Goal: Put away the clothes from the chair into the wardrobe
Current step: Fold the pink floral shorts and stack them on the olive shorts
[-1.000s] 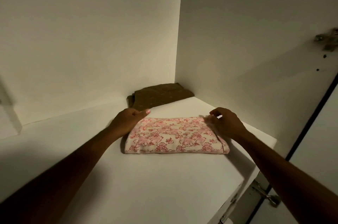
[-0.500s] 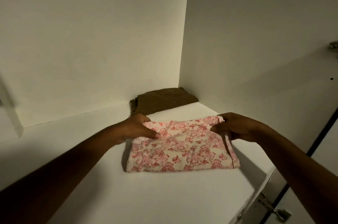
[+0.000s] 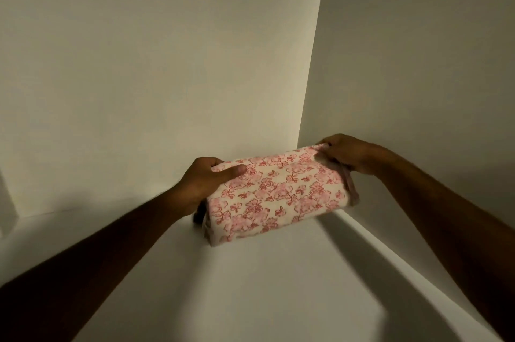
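Observation:
A folded cloth with a pink flower print (image 3: 278, 196) is held up off the white wardrobe shelf (image 3: 250, 286), tilted with its far edge raised. My left hand (image 3: 206, 180) grips its left end, thumb on top. My right hand (image 3: 348, 156) grips its far right corner. The cloth sits near the back right corner of the wardrobe. A dark sliver of the folded brown garment (image 3: 198, 214) shows under the cloth's left end; the rest of it is hidden behind the cloth.
The wardrobe's white back wall (image 3: 167, 76) and right side wall (image 3: 418, 62) meet just behind the cloth. The shelf's front edge runs diagonally at the lower right.
Both hands have closed on the floral cloth and lifted it off the shelf, carrying it back toward the corner. It now covers the brown garment from view.

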The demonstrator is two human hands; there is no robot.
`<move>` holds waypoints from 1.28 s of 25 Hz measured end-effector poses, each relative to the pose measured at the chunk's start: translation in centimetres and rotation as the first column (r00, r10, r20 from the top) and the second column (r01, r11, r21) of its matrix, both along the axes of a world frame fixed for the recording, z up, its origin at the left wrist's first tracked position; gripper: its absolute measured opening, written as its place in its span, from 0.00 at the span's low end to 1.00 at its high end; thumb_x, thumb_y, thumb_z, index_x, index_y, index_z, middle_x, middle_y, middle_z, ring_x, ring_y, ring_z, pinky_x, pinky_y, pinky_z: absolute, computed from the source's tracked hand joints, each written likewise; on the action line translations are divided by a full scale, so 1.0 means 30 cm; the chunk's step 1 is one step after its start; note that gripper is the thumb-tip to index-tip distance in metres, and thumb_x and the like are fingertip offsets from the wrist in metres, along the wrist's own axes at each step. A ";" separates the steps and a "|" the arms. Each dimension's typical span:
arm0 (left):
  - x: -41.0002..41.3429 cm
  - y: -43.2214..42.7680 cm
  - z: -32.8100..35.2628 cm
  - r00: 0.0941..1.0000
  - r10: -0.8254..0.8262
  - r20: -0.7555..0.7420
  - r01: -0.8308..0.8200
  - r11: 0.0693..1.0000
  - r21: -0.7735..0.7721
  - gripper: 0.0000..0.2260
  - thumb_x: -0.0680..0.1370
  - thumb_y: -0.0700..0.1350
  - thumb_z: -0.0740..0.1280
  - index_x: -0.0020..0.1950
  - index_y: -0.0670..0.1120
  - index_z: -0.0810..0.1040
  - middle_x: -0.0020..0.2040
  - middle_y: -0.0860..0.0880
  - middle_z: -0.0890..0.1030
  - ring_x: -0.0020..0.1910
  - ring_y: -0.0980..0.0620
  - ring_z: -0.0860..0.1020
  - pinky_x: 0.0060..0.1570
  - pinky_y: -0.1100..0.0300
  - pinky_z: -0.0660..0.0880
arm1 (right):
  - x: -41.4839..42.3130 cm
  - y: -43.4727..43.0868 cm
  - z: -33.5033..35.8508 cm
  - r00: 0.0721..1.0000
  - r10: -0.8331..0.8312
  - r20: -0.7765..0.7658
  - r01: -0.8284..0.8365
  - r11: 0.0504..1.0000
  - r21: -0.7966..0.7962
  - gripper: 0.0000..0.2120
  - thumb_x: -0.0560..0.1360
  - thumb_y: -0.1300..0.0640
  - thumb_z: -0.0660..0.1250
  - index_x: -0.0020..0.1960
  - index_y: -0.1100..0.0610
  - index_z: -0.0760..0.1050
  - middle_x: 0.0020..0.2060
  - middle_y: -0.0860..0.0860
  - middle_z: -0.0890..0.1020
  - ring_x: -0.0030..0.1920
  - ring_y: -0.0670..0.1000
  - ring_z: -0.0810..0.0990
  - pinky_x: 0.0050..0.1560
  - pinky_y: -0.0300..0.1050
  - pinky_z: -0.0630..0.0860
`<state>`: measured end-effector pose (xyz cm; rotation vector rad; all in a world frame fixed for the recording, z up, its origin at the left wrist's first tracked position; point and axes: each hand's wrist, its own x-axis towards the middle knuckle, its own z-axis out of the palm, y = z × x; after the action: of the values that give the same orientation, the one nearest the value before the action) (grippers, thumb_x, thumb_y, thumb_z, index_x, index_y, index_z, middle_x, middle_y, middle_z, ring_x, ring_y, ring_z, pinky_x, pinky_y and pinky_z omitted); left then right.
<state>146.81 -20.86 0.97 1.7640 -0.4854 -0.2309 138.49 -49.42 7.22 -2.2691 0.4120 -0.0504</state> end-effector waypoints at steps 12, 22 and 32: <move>0.097 -0.066 -0.258 0.635 -0.329 0.699 -0.436 0.594 0.676 0.45 0.66 0.77 0.48 0.77 0.54 0.53 0.77 0.49 0.58 0.76 0.45 0.56 0.70 0.41 0.58 | 0.153 -0.018 -0.487 0.921 0.200 0.333 0.029 0.819 -0.573 0.22 0.82 0.47 0.50 0.71 0.55 0.66 0.69 0.53 0.73 0.68 0.53 0.71 0.64 0.47 0.70; 0.147 0.006 -0.296 0.628 -0.262 0.733 -0.433 0.665 0.608 0.39 0.70 0.69 0.56 0.75 0.49 0.61 0.74 0.46 0.66 0.74 0.44 0.62 0.63 0.45 0.71 | 0.188 0.000 -0.447 0.882 0.262 0.391 0.045 0.781 -0.623 0.23 0.82 0.45 0.50 0.69 0.57 0.68 0.68 0.54 0.73 0.67 0.54 0.71 0.65 0.50 0.70; 0.159 -0.013 -0.336 0.676 -0.269 0.686 -0.379 0.672 0.636 0.34 0.76 0.63 0.59 0.77 0.51 0.53 0.78 0.49 0.54 0.76 0.50 0.46 0.70 0.46 0.66 | 0.385 -0.048 -0.387 0.993 0.107 -0.048 -0.109 0.993 -0.044 0.42 0.77 0.31 0.40 0.56 0.61 0.79 0.49 0.62 0.84 0.50 0.57 0.83 0.59 0.51 0.75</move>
<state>151.58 -21.26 -9.11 2.6991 -1.0270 0.4696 150.04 -50.85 -4.38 -2.3387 0.3144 0.0469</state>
